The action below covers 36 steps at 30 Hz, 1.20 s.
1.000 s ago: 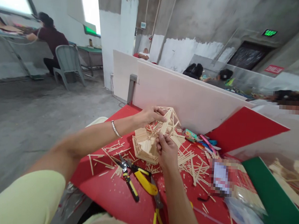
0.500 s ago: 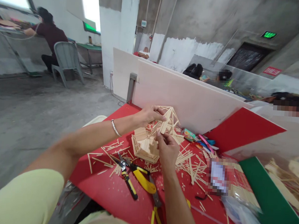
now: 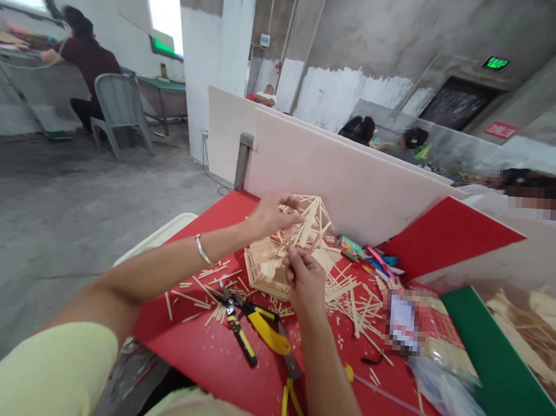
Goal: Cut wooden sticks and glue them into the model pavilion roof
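My left hand (image 3: 274, 215) is held over the table with its thumb and fingers apart, just left of a pointed frame of thin wooden sticks (image 3: 311, 219). I see nothing held in it. My right hand (image 3: 306, 277) is closed in a pinch in front of that frame. What lies between its fingertips is too small to make out. Below and between the hands sits a many-sided wooden stick base (image 3: 267, 276) with stepped walls, partly covered by my right hand.
Loose sticks (image 3: 354, 307) litter the red table (image 3: 194, 341). Cutting pliers (image 3: 237, 331) and yellow-handled pliers (image 3: 291, 375) lie in front. A plastic bag (image 3: 450, 394) and stick packs (image 3: 448, 344) are at right. A white board (image 3: 337, 168) borders the back; people work beyond.
My left hand has drawn slightly left from the pointed frame, and its fingers have opened. The right hand has shifted a little left and stays pinched. The camera view has moved slightly.
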{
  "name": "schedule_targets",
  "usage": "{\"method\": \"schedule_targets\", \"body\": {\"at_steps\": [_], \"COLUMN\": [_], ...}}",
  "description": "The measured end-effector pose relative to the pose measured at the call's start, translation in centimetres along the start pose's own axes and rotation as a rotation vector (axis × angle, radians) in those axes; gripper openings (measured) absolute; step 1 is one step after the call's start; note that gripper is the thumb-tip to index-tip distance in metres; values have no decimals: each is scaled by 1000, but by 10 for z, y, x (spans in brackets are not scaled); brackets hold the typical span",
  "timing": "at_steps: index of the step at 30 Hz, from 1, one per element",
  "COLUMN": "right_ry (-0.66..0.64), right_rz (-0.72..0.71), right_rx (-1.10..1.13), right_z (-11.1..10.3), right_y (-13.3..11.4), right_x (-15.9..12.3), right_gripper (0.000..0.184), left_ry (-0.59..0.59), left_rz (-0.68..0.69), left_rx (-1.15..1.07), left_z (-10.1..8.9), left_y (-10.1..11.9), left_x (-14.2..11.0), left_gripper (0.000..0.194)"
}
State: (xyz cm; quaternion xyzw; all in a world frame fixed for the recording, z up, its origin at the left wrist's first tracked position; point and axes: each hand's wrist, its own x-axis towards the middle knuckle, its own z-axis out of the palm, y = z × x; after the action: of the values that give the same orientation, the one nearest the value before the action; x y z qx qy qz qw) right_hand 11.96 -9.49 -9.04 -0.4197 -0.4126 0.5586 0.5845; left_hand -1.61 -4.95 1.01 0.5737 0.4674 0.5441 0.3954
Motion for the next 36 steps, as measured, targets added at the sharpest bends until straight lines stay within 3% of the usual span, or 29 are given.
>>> {"method": "schedule_targets", "body": {"at_steps": [2, 5, 7, 9, 12, 15, 19, 21, 24, 30, 36], "right_ry": [-23, -92, -156, -183, -211, -261, -93, -31, -61, -132, -1], "right_rz": [0, 25, 66, 124, 185, 85, -113, -108, -31, 71, 110], "right_rx": [-56, -169, -240, -291, -382, -635, -1223, -1514, -1816, -1965, -1889], "right_z": [-4, -9, -12, -14, -25, -50, -94, -110, -120, -129, -145], "right_y": [4, 15, 27, 42, 68, 86, 81, 74, 68, 71, 56], "right_x": [-18, -51, -73, -91, -117, -141, -168, -177, -184, -186, -197], "right_gripper": [34, 29, 27, 26, 28, 30, 27, 33, 46, 65, 61], "left_ry": [108, 32, -69, -85, -2, 52, -39, -80, -99, -141, -136], "left_rz": [69, 45, -109, -300, -469, -534, -612, -671, -723, -710, -698], "left_rx": [83, 64, -68, -267, -503, -573, -554, -527, -521, -548, -481], "left_z": [-10, -19, -18, -13, -5, -1, -4, -4, 0, 9, 7], "left_y": [-3, -30, -58, -86, -116, -138, -162, -170, -174, -171, -170], "left_x": [-26, -70, -101, -130, -168, -194, -210, -214, -215, -214, -212], "left_gripper": [14, 6, 14, 21, 25, 26, 29, 30, 30, 25, 25]}}
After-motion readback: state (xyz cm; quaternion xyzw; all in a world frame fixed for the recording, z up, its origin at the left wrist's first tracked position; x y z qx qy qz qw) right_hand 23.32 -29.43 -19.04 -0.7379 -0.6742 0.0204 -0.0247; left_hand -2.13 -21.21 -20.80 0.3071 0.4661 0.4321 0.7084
